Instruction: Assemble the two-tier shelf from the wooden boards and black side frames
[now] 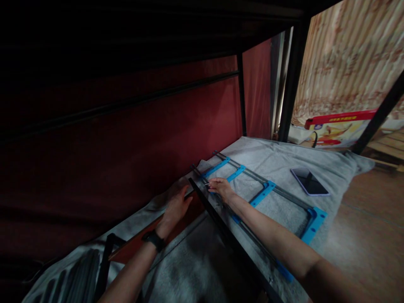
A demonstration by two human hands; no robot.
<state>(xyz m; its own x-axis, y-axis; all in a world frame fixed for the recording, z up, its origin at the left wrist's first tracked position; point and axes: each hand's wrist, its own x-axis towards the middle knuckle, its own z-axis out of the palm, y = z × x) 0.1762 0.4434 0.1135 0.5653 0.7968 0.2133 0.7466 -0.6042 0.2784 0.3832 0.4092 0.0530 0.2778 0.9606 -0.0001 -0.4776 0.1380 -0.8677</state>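
- Your left hand [176,207] lies flat with its grip apart on the reddish board [151,240], at the grey blanket's [277,160] left edge.
- Your right hand [221,187] pinches a small thin pin [206,184], grip clamped on it, over the black bar [221,227].
- The blue-cornered frame [268,189] lies just beyond, mid-blanket.
- The phone [309,182] rests toward the blanket's far right corner.
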